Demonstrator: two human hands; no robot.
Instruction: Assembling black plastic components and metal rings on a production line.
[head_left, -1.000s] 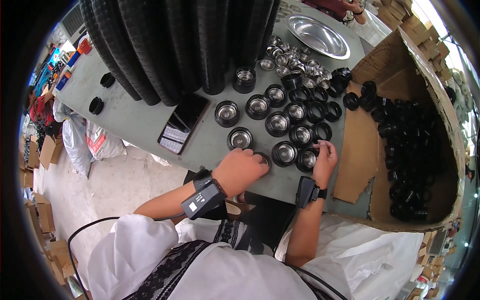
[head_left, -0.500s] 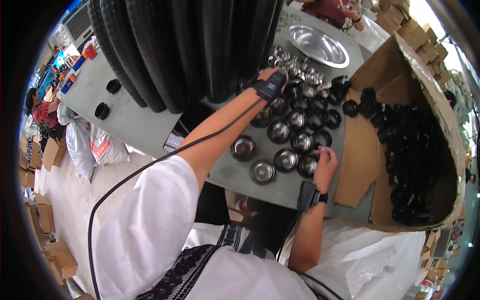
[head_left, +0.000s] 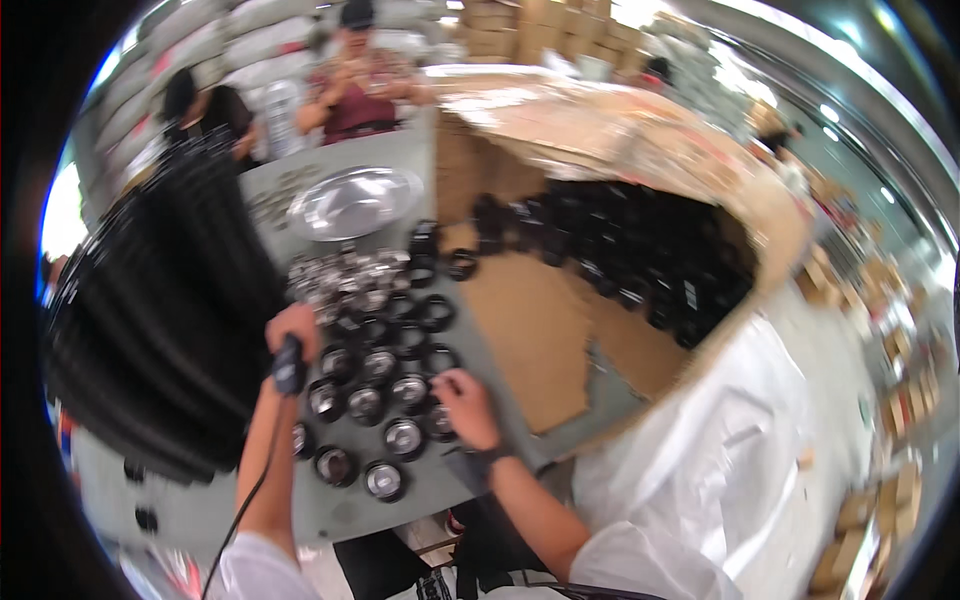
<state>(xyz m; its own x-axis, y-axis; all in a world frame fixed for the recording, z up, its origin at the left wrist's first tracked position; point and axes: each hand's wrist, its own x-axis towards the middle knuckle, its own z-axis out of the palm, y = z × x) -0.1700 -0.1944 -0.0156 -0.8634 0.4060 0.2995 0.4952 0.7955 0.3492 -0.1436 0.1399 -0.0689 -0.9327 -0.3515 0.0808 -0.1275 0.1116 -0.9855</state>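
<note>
Black round cups with shiny insides sit in rows on the grey bench. Right hand rests fingertips on one, fingers loose. Left hand reaches into the far rows; grip unclear. Risk: sleeve or wrist cable sweeping cups off the near edge. Little free room; cardboard box crowds the right, black stacks the left.

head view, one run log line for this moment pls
left hand: reaching among small round cups | right hand: on cup at row edge | behind: metal bowl | right: cardboard box of black parts
</note>
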